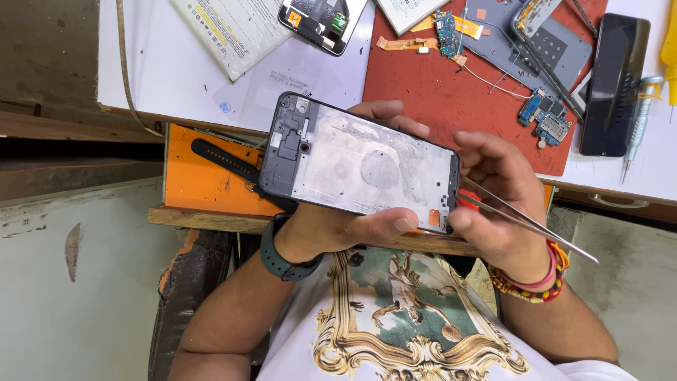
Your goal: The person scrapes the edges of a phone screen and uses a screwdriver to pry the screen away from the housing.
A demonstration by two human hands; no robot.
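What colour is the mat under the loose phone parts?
Red mat, clearest in the head view.

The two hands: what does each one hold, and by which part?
The left hand holds the opened black phone frame with its silver inner plate by its long edges. The right hand pinches the thin metal tweezers near their tips.

Red mat (437, 92) with circuit boards (543, 116), black phone (612, 85), screwdriver (638, 116)

Wooden workbench (211, 217), edge worn, with an orange panel (204, 180) along its front. Red work mat (437, 92) on top, white sheets (162, 70) beside it. Pale grey floor (77, 310), scuffed and stained. Dark gap under the bench at left. Even, bright light.
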